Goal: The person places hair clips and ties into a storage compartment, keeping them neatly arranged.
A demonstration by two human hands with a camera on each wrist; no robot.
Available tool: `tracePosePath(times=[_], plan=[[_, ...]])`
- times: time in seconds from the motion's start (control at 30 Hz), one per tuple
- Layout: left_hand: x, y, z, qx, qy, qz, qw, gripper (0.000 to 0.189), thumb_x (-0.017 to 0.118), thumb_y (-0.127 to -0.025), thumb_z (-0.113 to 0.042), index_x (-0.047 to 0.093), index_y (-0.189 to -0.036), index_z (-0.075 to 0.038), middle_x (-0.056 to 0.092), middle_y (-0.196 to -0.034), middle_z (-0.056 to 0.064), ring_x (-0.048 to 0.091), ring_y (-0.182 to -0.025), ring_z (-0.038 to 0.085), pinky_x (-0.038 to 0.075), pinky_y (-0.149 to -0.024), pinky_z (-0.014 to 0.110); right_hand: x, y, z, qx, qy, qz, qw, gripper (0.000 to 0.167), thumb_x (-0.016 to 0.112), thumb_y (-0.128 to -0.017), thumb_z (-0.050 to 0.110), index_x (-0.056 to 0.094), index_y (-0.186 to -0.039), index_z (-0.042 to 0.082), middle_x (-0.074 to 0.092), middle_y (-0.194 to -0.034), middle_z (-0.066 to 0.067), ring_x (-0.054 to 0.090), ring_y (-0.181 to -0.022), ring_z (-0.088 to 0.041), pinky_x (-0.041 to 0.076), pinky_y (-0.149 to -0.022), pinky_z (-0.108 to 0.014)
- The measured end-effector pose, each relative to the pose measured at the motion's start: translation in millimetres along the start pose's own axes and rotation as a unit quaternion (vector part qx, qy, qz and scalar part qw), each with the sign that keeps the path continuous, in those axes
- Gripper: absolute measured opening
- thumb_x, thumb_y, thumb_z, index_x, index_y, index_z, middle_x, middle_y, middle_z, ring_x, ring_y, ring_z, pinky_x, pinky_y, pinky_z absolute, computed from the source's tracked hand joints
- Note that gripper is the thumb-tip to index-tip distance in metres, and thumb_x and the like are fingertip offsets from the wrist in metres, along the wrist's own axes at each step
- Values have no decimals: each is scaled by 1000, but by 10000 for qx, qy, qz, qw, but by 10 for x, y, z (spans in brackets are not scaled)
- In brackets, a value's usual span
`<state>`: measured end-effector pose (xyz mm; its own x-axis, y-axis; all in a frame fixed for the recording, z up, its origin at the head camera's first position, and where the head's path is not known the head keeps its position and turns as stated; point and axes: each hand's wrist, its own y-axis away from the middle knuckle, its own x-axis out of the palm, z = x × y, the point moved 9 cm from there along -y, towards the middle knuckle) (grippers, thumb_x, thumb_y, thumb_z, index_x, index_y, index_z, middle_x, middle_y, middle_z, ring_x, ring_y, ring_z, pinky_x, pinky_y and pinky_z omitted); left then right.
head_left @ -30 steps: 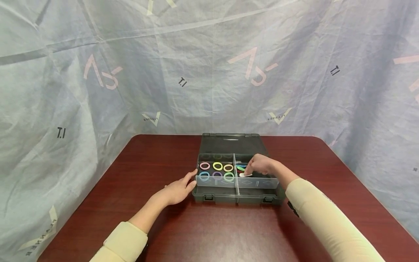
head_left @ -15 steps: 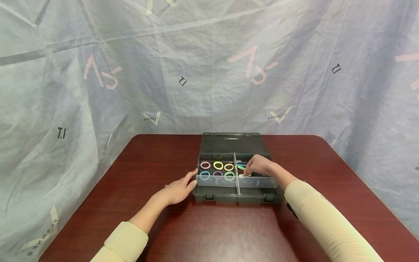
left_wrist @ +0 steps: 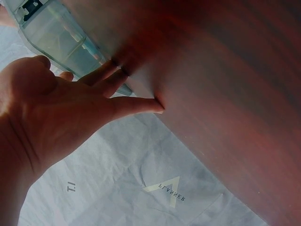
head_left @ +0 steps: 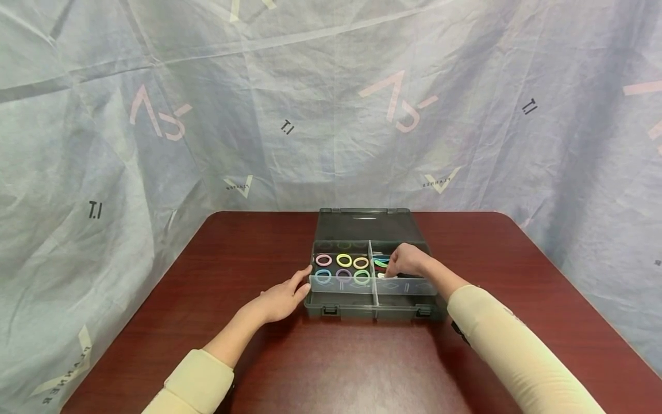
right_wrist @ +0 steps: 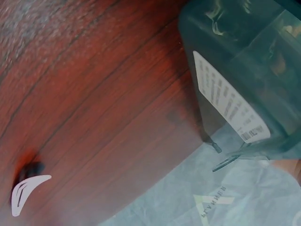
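Note:
An open grey translucent plastic box (head_left: 331, 310) stands on the table, its lid (head_left: 364, 225) tipped back. My right hand (head_left: 408, 260) reaches into its right compartment, fingertips pinching a white hair clip (head_left: 381, 275), mostly covered by them. Green and blue hair clips (head_left: 381, 263) lie beside the fingers. Several coloured hair ties, such as a yellow one (head_left: 343, 260), lie in two rows in the left compartment. My left hand (head_left: 281, 300) rests with extended fingers against the box's left side; in the left wrist view, the same hand (left_wrist: 61, 103) is beside the box wall.
In the right wrist view, a pale hair clip (right_wrist: 29, 194) lies on the reddish-brown table (right_wrist: 103, 94), beside the box's labelled side (right_wrist: 230, 101). A grey printed cloth (head_left: 331, 115) hangs behind the table. Closed-off front compartments and latches (head_left: 329, 310) face me.
My right hand has dipped slightly in the right compartment, and its fingers now cover more of the white hair clip. My left hand stays at the box's left side.

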<state>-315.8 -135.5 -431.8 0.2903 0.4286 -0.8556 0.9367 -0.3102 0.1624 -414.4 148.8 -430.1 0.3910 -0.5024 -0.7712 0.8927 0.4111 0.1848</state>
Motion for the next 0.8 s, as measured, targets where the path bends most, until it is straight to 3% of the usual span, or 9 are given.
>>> tracePosePath(times=[0.07,0.27,0.53,0.67,0.8], plan=[[4,0,-5,15,-7,-2,10000,58,38,-110,-43,18,-163,-31,37,-160,12,43,-139,42,14,-103,82,-8,-1,-12,42,6,-58,10000,27,74,-90,11,68,-64,9,75,-86,1,48,-64,-13,39,-64,-33],[10,5,-24,36,26,39,10000,59,38,-110,-44,19,-164,-30,36,-160,12,44,-138,42,14,-103,82,-115,31,-50,46,-54,-290,9996,11,79,-90,19,80,-84,10,73,-86,1,62,-80,-18,48,-71,-35],[-14,4,-10,19,-4,23,10000,58,38,-110,-43,19,-164,-30,37,-160,12,44,-138,42,15,-102,82,-593,216,-78,-429,-266,-1224,9912,20,77,-92,28,81,-94,8,74,-98,-4,62,-90,-21,48,-78,-39],[-12,-1,-16,58,-11,57,10000,59,38,-110,-43,18,-164,-30,36,-160,12,43,-138,42,16,-102,82,-836,413,-252,-389,-374,-1625,9852,27,76,-92,35,80,-100,9,73,-102,-6,62,-91,-19,49,-78,-37],[-22,-4,-17,53,-26,62,10000,59,38,-110,-43,18,-164,-30,37,-160,13,44,-138,42,16,-102,82,-999,630,-498,-226,-455,-1626,9854,35,74,-93,40,78,-107,8,72,-107,-8,57,-88,-15,47,-75,-36]])
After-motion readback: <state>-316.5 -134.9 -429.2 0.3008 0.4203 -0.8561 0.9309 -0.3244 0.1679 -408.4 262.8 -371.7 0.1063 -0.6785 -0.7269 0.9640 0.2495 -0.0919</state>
